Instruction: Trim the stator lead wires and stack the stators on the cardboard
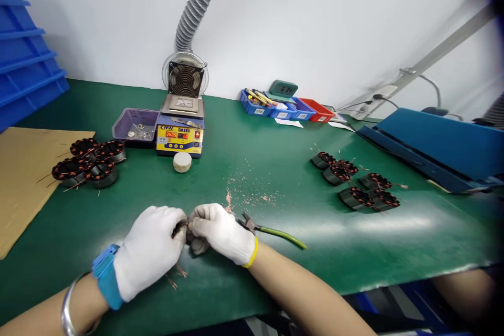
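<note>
My left hand (149, 249), in a white glove with a blue wrist strap, is closed around a dark motor stator (179, 228), mostly hidden by the fingers. Copper wire ends (173, 279) stick out below it. My gloved right hand (222, 232) meets the left at the stator's edge, thumb and fingers pinched together. What lies between those fingertips is too small to tell. Just right of that hand lie cutting pliers (275, 232) with green handles. Small copper wire scraps (252, 197) are scattered beyond the hands.
Finished-looking stators stand in groups at left (100, 173) and right (356, 197). Behind are a yellow-and-blue solder pot (180, 139), a purple tray (134, 113), a round white tin (182, 162) and small parts bins (281, 110). Cardboard (27, 168) covers the left side; a blue case (441, 142) stands right.
</note>
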The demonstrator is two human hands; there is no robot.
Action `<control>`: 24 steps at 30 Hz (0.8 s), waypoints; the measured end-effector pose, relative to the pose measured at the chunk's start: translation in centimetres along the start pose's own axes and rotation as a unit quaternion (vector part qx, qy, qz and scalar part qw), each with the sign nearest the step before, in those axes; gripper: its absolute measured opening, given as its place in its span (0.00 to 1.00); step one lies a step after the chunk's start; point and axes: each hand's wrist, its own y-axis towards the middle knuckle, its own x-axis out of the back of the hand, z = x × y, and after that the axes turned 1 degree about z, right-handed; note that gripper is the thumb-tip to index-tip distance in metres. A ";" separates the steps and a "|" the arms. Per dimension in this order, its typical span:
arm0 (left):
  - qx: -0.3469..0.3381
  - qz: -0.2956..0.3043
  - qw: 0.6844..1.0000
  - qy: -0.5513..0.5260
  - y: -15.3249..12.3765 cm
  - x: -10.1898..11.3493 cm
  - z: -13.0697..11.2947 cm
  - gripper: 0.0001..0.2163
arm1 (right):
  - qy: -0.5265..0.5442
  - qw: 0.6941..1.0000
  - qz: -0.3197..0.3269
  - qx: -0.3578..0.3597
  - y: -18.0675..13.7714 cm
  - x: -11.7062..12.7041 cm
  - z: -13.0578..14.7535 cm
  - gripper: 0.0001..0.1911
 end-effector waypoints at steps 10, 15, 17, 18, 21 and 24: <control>-0.001 -0.006 1.000 -0.002 -0.1 -0.2 0.2 0.09 | -0.437 0.798 -0.174 0.379 -1.4 0.9 -1.3 0.13; 0.003 0.000 1.000 -0.015 0.1 -0.1 0.2 0.09 | -0.551 0.721 -0.167 0.386 -1.4 0.5 -0.9 0.11; 0.003 -0.002 1.000 -0.023 0.1 -0.2 0.3 0.09 | -0.561 0.718 -0.168 0.377 -1.6 0.3 -0.8 0.12; 0.002 -0.004 1.000 -0.025 0.2 -0.2 0.3 0.09 | -0.557 0.728 -0.163 0.365 -1.7 0.1 -0.8 0.12; -0.004 -0.007 1.000 -0.019 0.2 -0.3 0.3 0.08 | -0.442 0.840 -0.152 0.275 -1.5 -0.4 -0.8 0.10; -0.013 -0.001 1.000 -0.012 0.2 -0.5 0.4 0.07 | -0.105 0.989 -0.066 0.075 -0.7 -0.7 -0.8 0.07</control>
